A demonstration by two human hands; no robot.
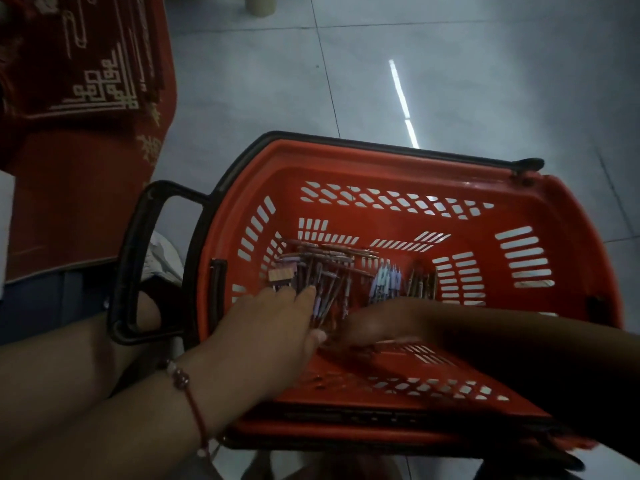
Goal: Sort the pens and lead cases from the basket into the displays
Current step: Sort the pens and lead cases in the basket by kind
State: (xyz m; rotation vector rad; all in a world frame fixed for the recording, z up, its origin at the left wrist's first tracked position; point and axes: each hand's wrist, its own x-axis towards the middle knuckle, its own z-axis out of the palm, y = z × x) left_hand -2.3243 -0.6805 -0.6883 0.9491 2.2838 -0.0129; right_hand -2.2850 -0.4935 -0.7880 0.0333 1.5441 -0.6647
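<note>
A red plastic shopping basket (571, 216) stands on the floor below me. On its bottom lies a heap of thin pens (325, 271), a small flat lead case (282, 273) at the heap's left, a cluster of pale blue pens (384, 280) and some brownish pens (422, 280). My left hand (273, 323) reaches into the basket, its straight fingers touching the near end of the pen heap. My right hand (377, 323) is blurred and dark, low in the basket just right of the left hand; its fingers are hidden. No display is in view.
The basket's black handle (138, 258) sticks out to the left, over my leg. A red patterned cloth (86, 81) covers a surface at upper left. Grey tiled floor (450, 81) spreads beyond the basket. A pale cylinder (259, 3) stands at the top edge.
</note>
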